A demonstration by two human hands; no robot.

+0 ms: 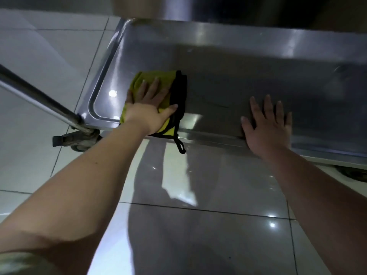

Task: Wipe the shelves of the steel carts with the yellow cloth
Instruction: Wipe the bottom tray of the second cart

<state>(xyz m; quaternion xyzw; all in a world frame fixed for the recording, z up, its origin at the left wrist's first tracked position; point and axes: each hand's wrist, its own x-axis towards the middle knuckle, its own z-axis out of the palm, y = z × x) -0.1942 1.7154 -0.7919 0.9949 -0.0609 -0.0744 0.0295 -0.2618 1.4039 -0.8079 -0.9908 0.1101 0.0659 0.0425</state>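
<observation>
The bottom shelf (pixel 228 62) of a steel cart lies low in front of me, a flat tray with a raised rim. A folded yellow cloth (pixel 139 80) with black edging and a black hanging loop rests near the shelf's near-left corner. My left hand (pixel 149 104) presses flat on the cloth, fingers spread. Part of the cloth and its loop hang over the near rim. To the right, my right hand (pixel 268 124) lies flat on the bare shelf at the near edge, fingers apart, holding nothing.
A steel cart post (pixel 37 96) slants up from the near-left corner, above a caster wheel (pixel 79 141). An upper shelf (pixel 218 6) overhangs the back. Another caster (pixel 355 173) shows at the right. Glossy floor tiles (pixel 198 215) surround the cart.
</observation>
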